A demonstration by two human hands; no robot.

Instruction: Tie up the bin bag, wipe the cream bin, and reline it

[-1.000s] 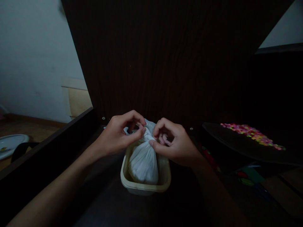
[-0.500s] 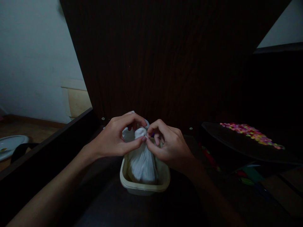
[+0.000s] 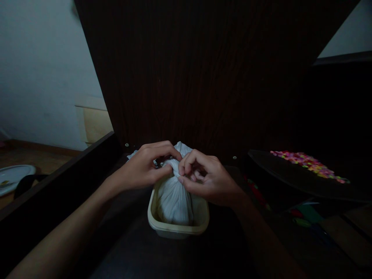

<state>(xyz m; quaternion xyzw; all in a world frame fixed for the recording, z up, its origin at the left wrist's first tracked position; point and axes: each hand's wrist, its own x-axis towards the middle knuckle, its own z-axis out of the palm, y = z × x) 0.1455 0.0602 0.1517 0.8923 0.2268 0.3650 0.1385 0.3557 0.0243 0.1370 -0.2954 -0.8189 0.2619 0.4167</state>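
Note:
A white cloth bundle (image 3: 176, 205), gathered and twisted at its neck, sits in a cream-coloured rectangular tub (image 3: 178, 229). My left hand (image 3: 151, 162) is closed on the gathered neck from the left, thumb and index finger pinching the cloth. From the right, my right hand (image 3: 205, 174) pinches the same neck between thumb and fingers. Loose ends of the cloth rise behind the hands and reach toward the dark panel. What the bundle contains is hidden.
The tub stands on a dark wooden surface (image 3: 128, 248) before a tall dark panel (image 3: 197, 77). A raised dark edge (image 3: 61, 174) runs along the left. On the right, a dark round object (image 3: 279, 170) bears a strip of colourful beads (image 3: 310, 164). A white plate (image 3: 17, 172) lies far left.
The cloth's neck looks twisted and folded over now, where a rounded knob stood before. More loose cloth shows behind my hands. Both hands have shifted slightly.

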